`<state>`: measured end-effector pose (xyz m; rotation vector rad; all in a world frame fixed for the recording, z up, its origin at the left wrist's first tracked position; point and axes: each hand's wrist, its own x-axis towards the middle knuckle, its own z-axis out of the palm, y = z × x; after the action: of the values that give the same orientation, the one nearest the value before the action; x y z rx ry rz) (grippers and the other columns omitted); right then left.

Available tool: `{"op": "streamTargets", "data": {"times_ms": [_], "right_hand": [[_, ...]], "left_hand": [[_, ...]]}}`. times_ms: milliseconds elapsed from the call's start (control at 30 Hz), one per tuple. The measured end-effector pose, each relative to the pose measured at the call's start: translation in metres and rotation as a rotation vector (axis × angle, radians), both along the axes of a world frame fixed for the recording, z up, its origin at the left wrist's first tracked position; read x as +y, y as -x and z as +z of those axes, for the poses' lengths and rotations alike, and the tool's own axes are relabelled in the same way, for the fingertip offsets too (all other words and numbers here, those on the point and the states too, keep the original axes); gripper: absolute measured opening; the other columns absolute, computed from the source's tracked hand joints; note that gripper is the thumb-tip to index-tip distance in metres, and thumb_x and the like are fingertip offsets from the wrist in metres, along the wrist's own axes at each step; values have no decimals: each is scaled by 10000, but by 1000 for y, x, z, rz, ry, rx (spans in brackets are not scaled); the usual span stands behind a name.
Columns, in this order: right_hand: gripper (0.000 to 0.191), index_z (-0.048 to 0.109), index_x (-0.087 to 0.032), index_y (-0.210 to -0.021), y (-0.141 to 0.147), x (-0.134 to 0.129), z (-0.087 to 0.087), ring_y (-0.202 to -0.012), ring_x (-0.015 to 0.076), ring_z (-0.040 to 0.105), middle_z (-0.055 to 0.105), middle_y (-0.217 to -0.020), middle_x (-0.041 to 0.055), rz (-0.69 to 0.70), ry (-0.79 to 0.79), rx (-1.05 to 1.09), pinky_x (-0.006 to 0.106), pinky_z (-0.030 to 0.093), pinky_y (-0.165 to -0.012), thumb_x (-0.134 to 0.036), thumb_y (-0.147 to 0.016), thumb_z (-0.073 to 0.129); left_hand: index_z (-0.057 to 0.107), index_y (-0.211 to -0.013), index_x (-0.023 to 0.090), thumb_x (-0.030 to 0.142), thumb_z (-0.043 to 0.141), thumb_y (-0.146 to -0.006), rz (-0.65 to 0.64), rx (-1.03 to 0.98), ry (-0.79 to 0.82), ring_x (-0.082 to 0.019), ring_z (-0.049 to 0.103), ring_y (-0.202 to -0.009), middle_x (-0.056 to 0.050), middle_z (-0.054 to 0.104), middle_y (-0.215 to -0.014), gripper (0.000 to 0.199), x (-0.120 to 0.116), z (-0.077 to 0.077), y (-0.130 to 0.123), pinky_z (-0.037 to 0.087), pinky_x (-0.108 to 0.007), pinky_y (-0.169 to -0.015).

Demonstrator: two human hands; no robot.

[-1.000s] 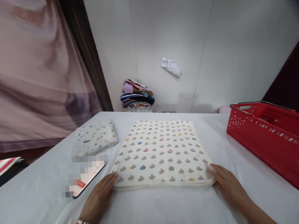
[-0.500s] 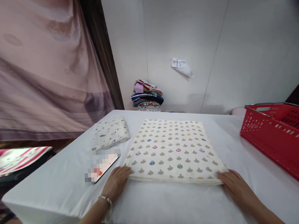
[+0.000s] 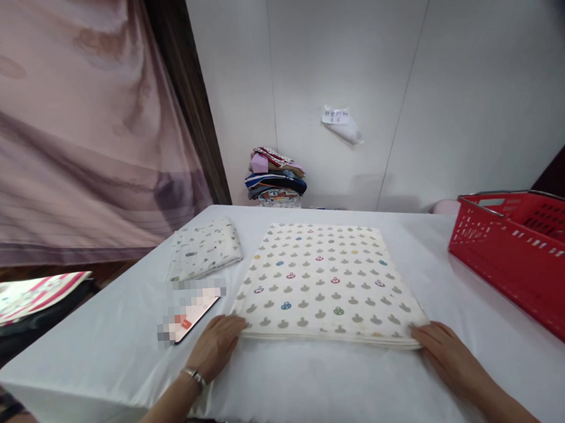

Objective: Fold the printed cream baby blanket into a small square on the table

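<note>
A cream cloth [image 3: 322,279] with grey and coloured mushroom prints lies folded in layers, flat on the table before me. At its near left corner my left hand [image 3: 218,343] holds the edge, fingers on top and the thumb hidden. My right hand [image 3: 444,348] grips the near right corner in the same way. Beyond my left hand is a phone [image 3: 197,315], partly blurred out. Farther back on the left sits a smaller folded white cloth [image 3: 205,248] with a dark print.
A red plastic basket [image 3: 520,267] stands on the right of the white-covered table [image 3: 103,337]. Behind the table is a stack of folded fabrics [image 3: 275,180] near the wall. A pink curtain [image 3: 76,122] hangs at left, above a striped cloth [image 3: 34,297].
The view has shifted slightly, so most things sit a little farther left. Both hands stay at the cloth's near corners, and the cloth looks the same.
</note>
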<state>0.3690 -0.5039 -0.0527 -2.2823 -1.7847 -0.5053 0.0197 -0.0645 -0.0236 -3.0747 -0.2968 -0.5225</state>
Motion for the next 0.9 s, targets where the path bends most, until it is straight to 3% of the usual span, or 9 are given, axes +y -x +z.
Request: {"op": "streamTargets", "data": {"times_ms": [233, 367, 533, 700, 800, 900], "right_hand": [[333, 606, -229, -1074, 1, -1, -7, -1022, 224, 554, 604, -1116, 82, -5, -51, 1, 398, 460, -854, -145, -786, 462], [355, 585, -223, -1121, -1, -2, -16, -1106, 249, 511, 563, -1193, 90, -64, -106, -24, 417, 461, -882, -173, -795, 454], [358, 585, -197, -1101, -6, 6, -12, -1084, 233, 531, 594, -1145, 93, -62, -135, -10, 409, 475, -882, -137, -785, 430], [298, 600, -198, -1029, -6, 21, 17, -1006, 219, 568, 628, -1054, 87, -54, -187, 64, 407, 490, -849, -135, -787, 437], [266, 594, -194, -985, -3, 31, 38, -954, 200, 575, 633, -997, 81, -35, -193, 114, 372, 505, -814, -113, -795, 427], [264, 586, -196, -960, 0, 38, 52, -928, 189, 570, 630, -958, 70, -22, -173, 157, 354, 505, -800, -85, -791, 416]], "left_hand": [[604, -1051, 214, 106, 400, -758, 7, -24, -54, -192, 565, -1018, -41, 634, -1088, 373, -5, -3, 2, 435, -370, -890], [571, -1100, 210, 99, 415, -749, 6, -10, -40, -213, 533, -1058, -55, 603, -1139, 399, -25, 2, -12, 378, -426, -948], [493, -1191, 235, 117, 471, -752, -167, 35, 135, -214, 469, -1120, -56, 546, -1212, 455, -94, 11, -68, 315, -445, -988], [449, -1204, 238, 348, 558, -771, -323, 52, 367, -216, 441, -1113, -51, 504, -1239, 461, -181, 24, -146, 322, -407, -971], [437, -1188, 212, 503, 557, -736, -311, 111, 400, -242, 472, -1037, -76, 518, -1167, 551, -224, 28, -190, 367, -423, -899], [473, -1099, 187, 547, 566, -694, -234, 150, 390, -256, 490, -969, -81, 525, -1071, 550, -254, 27, -225, 400, -425, -835]]}}
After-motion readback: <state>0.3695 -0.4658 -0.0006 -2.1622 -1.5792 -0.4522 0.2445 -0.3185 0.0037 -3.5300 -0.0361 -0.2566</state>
